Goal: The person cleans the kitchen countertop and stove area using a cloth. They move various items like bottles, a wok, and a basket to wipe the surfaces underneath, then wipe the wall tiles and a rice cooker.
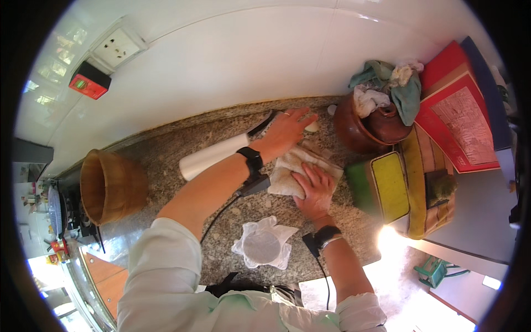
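Note:
My right hand [316, 189] presses flat, fingers spread, on a folded beige cloth [286, 176] lying on the granite counter. Farther back, my left hand [287, 130] reaches towards the wall over a black-handled object [262, 123], its fingertips beside a small whitish piece [311, 126]. What lies under its palm is hidden, so I cannot tell if it grips anything. A white roll [213, 156], which looks like plastic film, lies left of this hand. Nearer to me stands a round container covered with clear plastic [262, 247]. Both wrists wear black bands with wired devices.
A wooden bucket [114, 186] stands at the left. On the right are a brown clay pot [352, 124] with cloths and plastic on it, a yellow-green box [390, 186], a striped fabric bag [429, 199] and a red box [460, 112]. A tiled wall [249, 54] with a socket rises behind.

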Demonstrator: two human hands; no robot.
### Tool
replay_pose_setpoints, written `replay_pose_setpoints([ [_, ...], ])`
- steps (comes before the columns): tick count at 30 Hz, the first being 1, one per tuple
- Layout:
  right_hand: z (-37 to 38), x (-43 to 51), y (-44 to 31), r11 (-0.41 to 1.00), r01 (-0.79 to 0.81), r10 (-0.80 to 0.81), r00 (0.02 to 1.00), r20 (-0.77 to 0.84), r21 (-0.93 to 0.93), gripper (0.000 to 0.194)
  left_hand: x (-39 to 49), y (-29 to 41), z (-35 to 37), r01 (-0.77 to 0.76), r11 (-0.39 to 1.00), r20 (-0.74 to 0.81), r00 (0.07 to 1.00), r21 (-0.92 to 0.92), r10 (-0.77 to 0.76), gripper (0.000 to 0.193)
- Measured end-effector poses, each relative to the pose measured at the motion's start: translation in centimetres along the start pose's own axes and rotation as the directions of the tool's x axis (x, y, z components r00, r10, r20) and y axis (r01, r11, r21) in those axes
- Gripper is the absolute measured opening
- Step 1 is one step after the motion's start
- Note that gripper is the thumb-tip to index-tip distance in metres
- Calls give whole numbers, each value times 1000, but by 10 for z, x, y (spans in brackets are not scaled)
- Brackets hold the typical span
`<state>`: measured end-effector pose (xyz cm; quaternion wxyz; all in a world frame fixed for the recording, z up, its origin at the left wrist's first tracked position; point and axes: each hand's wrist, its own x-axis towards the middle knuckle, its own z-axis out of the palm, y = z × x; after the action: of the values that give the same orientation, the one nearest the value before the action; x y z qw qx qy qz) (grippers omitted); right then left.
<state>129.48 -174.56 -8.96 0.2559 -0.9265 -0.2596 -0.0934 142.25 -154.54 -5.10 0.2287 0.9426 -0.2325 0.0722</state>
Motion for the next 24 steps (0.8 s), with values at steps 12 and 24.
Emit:
replay_pose_setpoints([
  [12, -2, -3, 2, 997, -53, 52, 999, 15, 52, 69, 55, 65, -36, 63, 816, -175, 965, -575, -198, 43],
  [24, 7, -6, 6, 996, -46, 52, 995, -81, 74, 53, 103, 120, -13, -16, 973, -335, 940, -231, -64, 50],
])
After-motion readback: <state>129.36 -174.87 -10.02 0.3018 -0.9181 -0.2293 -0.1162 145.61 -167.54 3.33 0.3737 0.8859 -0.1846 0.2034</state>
